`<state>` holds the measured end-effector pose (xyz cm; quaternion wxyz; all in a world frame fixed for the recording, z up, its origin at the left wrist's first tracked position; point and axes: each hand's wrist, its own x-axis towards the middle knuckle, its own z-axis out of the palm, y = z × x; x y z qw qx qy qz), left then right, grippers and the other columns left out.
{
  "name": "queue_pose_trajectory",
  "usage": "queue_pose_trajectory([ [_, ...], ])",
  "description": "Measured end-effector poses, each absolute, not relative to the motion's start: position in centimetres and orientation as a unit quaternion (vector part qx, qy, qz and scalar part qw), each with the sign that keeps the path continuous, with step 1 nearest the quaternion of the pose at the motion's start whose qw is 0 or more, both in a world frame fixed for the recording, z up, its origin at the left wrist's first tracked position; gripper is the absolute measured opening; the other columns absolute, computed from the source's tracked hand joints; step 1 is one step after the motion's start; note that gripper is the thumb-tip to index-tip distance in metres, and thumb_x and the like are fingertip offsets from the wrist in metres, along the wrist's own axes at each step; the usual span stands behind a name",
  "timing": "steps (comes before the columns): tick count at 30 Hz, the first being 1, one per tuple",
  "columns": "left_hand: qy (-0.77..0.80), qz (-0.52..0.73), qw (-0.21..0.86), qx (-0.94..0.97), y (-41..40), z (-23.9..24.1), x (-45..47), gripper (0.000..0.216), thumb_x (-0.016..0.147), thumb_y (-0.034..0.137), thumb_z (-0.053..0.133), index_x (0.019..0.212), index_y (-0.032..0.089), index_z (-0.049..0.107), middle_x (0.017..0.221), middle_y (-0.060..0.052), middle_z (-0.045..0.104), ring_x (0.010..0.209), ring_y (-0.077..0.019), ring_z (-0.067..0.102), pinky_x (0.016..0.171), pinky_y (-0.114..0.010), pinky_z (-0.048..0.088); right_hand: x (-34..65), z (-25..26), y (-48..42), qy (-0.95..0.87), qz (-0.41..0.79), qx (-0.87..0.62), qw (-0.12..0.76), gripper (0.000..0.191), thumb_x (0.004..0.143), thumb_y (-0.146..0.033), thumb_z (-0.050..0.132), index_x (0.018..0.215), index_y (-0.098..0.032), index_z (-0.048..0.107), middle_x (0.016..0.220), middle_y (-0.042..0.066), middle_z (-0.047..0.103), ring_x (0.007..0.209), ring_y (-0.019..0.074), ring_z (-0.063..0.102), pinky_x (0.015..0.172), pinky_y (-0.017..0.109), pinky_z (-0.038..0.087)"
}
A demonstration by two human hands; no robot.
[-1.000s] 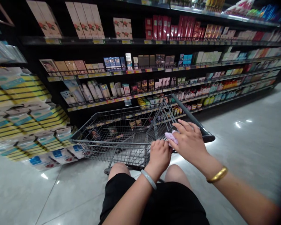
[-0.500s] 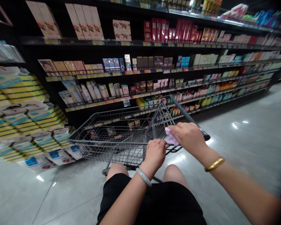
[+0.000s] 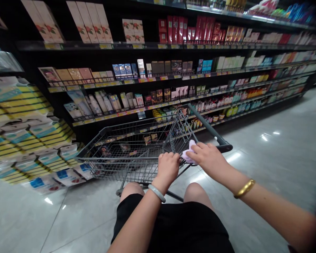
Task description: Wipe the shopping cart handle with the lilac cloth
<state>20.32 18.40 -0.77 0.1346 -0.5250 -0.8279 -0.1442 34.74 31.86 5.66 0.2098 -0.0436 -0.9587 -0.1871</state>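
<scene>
In the head view, I had the left hand (image 3: 169, 166) curled over the top bar of the cart (image 3: 116, 160). Its knuckles pointed up, the back of the hand faced me, and its fingers wrapped over the far side of the bar. The left arm came up from the bottom edge and leaned a bit to the right, with a pale bangle (image 3: 157, 193) on the wrist.

I had the right hand (image 3: 210, 158) gripping a light purple cloth (image 3: 189, 154) in its fingers. That hand was flat side up, with the fingers pointing left. Its arm reached in from the lower right, and a gold bangle (image 3: 244, 188) sat on the wrist. The cloth was at the cart's top bar, just beside the left hand. I could not tell how much of it touched the metal.

The cart's handle (image 3: 204, 121) was past the right hand, and two knees (image 3: 197, 194) were below the hands.
</scene>
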Motion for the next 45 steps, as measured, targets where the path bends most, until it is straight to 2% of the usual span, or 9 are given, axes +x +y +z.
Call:
queue_pose_trajectory([
  [2,-0.828,-0.146,0.135,-0.524,18.6,-0.7,20.2,0.018,0.096,0.036,0.047,0.093,0.024,0.06,0.09,-0.003,0.063,0.09,-0.0215,0.053,0.078,-0.037,0.029,34.6,6.8,32.3,-0.968,-0.158,-0.03,0.192,0.019,0.087,-0.017,0.061,0.102,-0.029,0.067,0.092,0.002,0.067,0.085,0.0188,0.054,0.069,0.033,0.028],
  [4,-0.826,-0.146,0.134,-0.527,18.7,-0.7,20.1,0.018,0.097,0.036,0.046,0.093,0.025,0.06,0.088,-0.003,0.062,0.088,-0.0214,0.053,0.077,-0.037,0.029,34.5,7.0,32.3,-0.968,-0.118,-0.029,0.222,0.021,0.086,-0.015,0.061,0.102,-0.027,0.068,0.089,0.002,0.067,0.083,0.0178,0.054,0.069,0.032,0.029],
  [10,-0.829,-0.136,0.123,-0.528,18.8,-0.6,19.7,0.018,0.095,0.029,0.046,0.09,0.023,0.062,0.089,-0.004,0.062,0.088,-0.0218,0.052,0.076,-0.038,0.03,33.2,1.0,29.4,-0.913,-0.075,-0.053,0.397,0.02,0.092,-0.021,0.056,0.107,-0.026,0.067,0.103,0.003,0.069,0.102,0.0211,0.054,0.099,0.041,0.031],
  [14,-0.828,-0.135,0.121,-0.531,18.9,-0.5,19.6,0.015,0.094,0.03,0.048,0.094,0.025,0.062,0.09,-0.004,0.061,0.089,-0.0223,0.051,0.078,-0.037,0.03,32.4,-2.3,28.5,-0.888,-0.065,-0.064,0.45,0.018,0.092,-0.019,0.056,0.101,-0.026,0.069,0.098,0.003,0.068,0.093,0.0193,0.054,0.087,0.037,0.038],
  [19,-0.834,-0.135,0.12,-0.521,19.1,-0.6,19.6,0.02,0.097,0.032,0.043,0.094,0.025,0.061,0.089,-0.004,0.061,0.088,-0.0225,0.052,0.078,-0.037,0.029,32.9,-1.1,29.8,-0.862,-0.039,-0.111,0.492,0.022,0.089,-0.02,0.059,0.108,-0.026,0.068,0.105,0.006,0.065,0.097,0.0223,0.054,0.086,0.038,0.04],
  [26,-0.834,-0.131,0.117,-0.523,19.0,-0.4,19.5,0.016,0.095,0.027,0.044,0.097,0.025,0.059,0.091,-0.003,0.062,0.09,-0.022,0.052,0.077,-0.037,0.029,32.6,-2.7,29.1,-0.88,-0.012,-0.119,0.46,0.022,0.087,-0.017,0.058,0.106,-0.024,0.068,0.1,0.007,0.064,0.091,0.0217,0.055,0.08,0.037,0.043],
  [33,-0.841,-0.133,0.11,-0.513,19.1,-0.4,19.6,0.021,0.098,0.035,0.042,0.096,0.025,0.06,0.092,-0.004,0.063,0.092,-0.0218,0.052,0.079,-0.038,0.028,34.0,-0.6,30.9,-0.818,0.015,-0.18,0.546,0.025,0.087,-0.021,0.062,0.111,-0.023,0.064,0.106,0.008,0.064,0.097,0.0232,0.057,0.087,0.039,0.044],
  [39,-0.84,-0.135,0.107,-0.515,19.1,-0.2,19.6,0.019,0.097,0.034,0.044,0.094,0.026,0.061,0.091,-0.003,0.063,0.092,-0.0219,0.053,0.078,-0.037,0.029,34.1,-3.1,30.4,-0.874,0.028,-0.14,0.464,0.024,0.087,-0.02,0.059,0.109,-0.025,0.066,0.101,0.007,0.064,0.092,0.0229,0.057,0.083,0.038,0.045],
  [45,-0.839,-0.139,0.117,-0.513,19.1,-0.4,19.6,0.02,0.097,0.035,0.044,0.093,0.026,0.06,0.09,-0.003,0.063,0.09,-0.0217,0.053,0.078,-0.037,0.029,34.0,-2.9,31.0,-0.821,0.057,-0.16,0.545,0.027,0.087,-0.021,0.061,0.113,-0.023,0.064,0.104,0.008,0.064,0.098,0.0249,0.058,0.088,0.042,0.047],
])
